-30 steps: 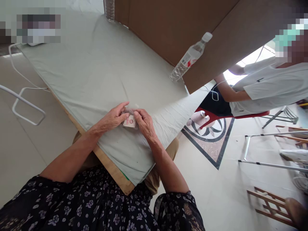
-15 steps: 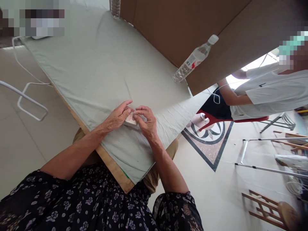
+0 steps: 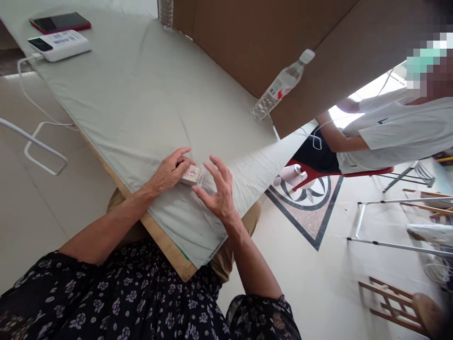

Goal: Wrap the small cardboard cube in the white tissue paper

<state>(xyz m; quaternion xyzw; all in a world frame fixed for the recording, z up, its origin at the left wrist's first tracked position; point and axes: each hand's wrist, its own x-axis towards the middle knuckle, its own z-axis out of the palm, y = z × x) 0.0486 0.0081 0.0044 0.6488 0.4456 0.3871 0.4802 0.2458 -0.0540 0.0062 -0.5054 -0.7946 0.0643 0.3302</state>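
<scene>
A small pale box (image 3: 191, 175) with reddish print lies on the cloth-covered table (image 3: 141, 104) near its close corner. My left hand (image 3: 170, 171) grips the box's left end, fingers and thumb pressed together on it. To the right of the box is my right hand (image 3: 220, 191), its thumb and fingers spread apart and holding nothing. Something clear, like thin plastic film, shows at the right end of the box beside that hand.
A clear bottle (image 3: 281, 86) stands by a large cardboard sheet (image 3: 247, 42). A white power bank (image 3: 62, 46) and a phone (image 3: 62, 22) lie at the far left. Another person in a white shirt (image 3: 399, 132) sits at right. A wooden stool (image 3: 394, 302) is on the floor.
My right hand has come off the box and its fingers have spread. My left hand remains on the box. The view has shifted slightly.
</scene>
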